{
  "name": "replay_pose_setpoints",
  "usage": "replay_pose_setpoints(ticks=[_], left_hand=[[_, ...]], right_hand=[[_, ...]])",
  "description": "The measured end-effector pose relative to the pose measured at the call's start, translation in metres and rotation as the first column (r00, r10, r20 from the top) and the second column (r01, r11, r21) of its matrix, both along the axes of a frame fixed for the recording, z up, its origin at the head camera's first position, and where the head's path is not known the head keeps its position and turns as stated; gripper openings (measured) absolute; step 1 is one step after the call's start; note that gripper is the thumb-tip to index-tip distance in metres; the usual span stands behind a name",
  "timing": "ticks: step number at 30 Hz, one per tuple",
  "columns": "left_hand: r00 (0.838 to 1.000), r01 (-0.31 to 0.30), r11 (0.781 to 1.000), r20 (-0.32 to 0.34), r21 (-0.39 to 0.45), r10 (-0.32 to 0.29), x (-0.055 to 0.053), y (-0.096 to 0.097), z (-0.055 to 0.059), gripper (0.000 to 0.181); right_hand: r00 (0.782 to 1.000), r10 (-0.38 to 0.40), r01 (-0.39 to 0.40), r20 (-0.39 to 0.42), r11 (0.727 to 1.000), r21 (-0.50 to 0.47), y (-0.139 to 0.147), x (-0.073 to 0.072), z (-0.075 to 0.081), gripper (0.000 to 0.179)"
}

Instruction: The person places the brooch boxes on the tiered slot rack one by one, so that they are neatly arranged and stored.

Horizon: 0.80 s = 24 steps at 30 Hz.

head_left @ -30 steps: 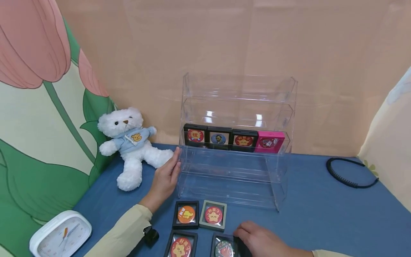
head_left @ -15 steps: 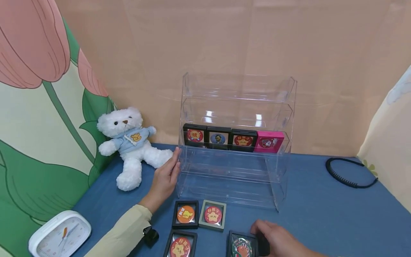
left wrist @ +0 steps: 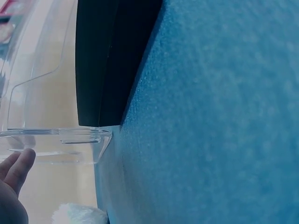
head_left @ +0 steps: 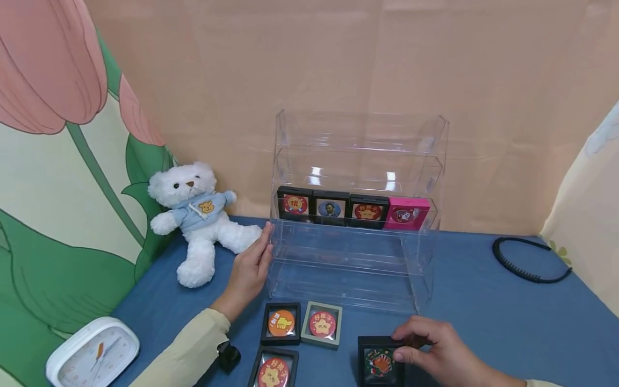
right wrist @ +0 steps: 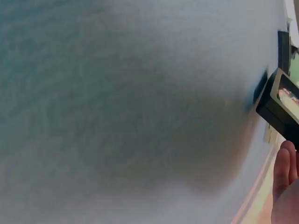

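My right hand pinches a small black-framed badge box by its right edge, thumb in front. A dark badge with a red and green picture shows in it. The right wrist view has this box tilted at its right edge. My left hand rests its straight fingers against the left side of a clear tiered acrylic display rack. In the left wrist view, fingertips touch the rack's clear edge. One rack tier bears several badge boxes, black ones and a pink one.
Before the rack lie a black box with an orange badge, a grey-green box and another black box. A white teddy bear sits left. A white clock and a black headband lie on the blue cloth.
My right hand has moved right with the black badge box and raised it to face the camera more upright. My left hand has stayed at the rack's side.
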<state>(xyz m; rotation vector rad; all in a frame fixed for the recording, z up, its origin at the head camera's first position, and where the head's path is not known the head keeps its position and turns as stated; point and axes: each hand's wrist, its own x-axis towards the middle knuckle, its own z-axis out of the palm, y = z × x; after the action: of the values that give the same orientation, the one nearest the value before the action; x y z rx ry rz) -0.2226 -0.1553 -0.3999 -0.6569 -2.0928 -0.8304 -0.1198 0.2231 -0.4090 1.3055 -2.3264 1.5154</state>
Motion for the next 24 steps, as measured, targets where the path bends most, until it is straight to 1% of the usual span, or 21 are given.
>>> replay_pose_setpoints(ticks=[3, 4, 6, 10, 12, 15, 17, 20, 22, 24], left_hand=[[1.0, 0.0, 1.0, 0.011, -0.006, 0.0, 0.0, 0.0, 0.001, 0.056], [1.0, -0.001, 1.0, 0.016, -0.007, 0.002, 0.0, 0.0, 0.001, 0.056], [1.0, -0.001, 1.0, 0.024, -0.007, 0.001, 0.0, 0.0, 0.002, 0.056], [0.999, 0.0, 1.0, 0.033, -0.003, 0.0, 0.001, 0.0, 0.002, 0.056], [0.999, 0.001, 1.0, 0.033, -0.002, -0.001, 0.002, 0.0, 0.002, 0.056], [1.0, -0.001, 1.0, 0.03, -0.002, 0.001, 0.001, -0.001, 0.001, 0.056], [0.999, -0.005, 1.0, 0.035, -0.003, 0.005, 0.001, -0.001, 0.001, 0.056], [0.999, -0.01, 1.0, 0.042, -0.006, 0.011, 0.001, -0.001, 0.0, 0.056], [0.999, -0.01, 1.0, 0.043, -0.007, 0.01, 0.001, -0.001, 0.0, 0.055], [0.999, -0.007, 1.0, 0.039, -0.006, 0.007, 0.001, -0.001, 0.001, 0.055]], right_hand=[[0.996, -0.065, 0.066, -0.064, 0.998, 0.02, 0.002, -0.003, 0.006, 0.029], [0.991, -0.097, 0.1, -0.091, 0.995, 0.03, 0.003, -0.004, 0.009, 0.03], [0.973, -0.177, 0.187, -0.145, 0.981, 0.056, 0.003, -0.007, 0.016, 0.029], [0.923, -0.293, 0.322, -0.25, 0.943, 0.084, 0.006, -0.015, 0.034, 0.031], [0.892, -0.346, 0.389, -0.29, 0.915, 0.105, 0.008, -0.019, 0.043, 0.033], [0.845, -0.396, 0.459, -0.36, 0.882, 0.106, 0.011, -0.027, 0.055, 0.036], [0.811, -0.435, 0.511, -0.391, 0.853, 0.111, 0.013, -0.031, 0.063, 0.036], [0.772, -0.462, 0.551, -0.436, 0.829, 0.096, 0.014, -0.036, 0.07, 0.036], [0.754, -0.467, 0.563, -0.462, 0.822, 0.088, 0.015, -0.039, 0.074, 0.036], [0.744, -0.46, 0.561, -0.484, 0.824, 0.079, 0.014, -0.042, 0.077, 0.036]])
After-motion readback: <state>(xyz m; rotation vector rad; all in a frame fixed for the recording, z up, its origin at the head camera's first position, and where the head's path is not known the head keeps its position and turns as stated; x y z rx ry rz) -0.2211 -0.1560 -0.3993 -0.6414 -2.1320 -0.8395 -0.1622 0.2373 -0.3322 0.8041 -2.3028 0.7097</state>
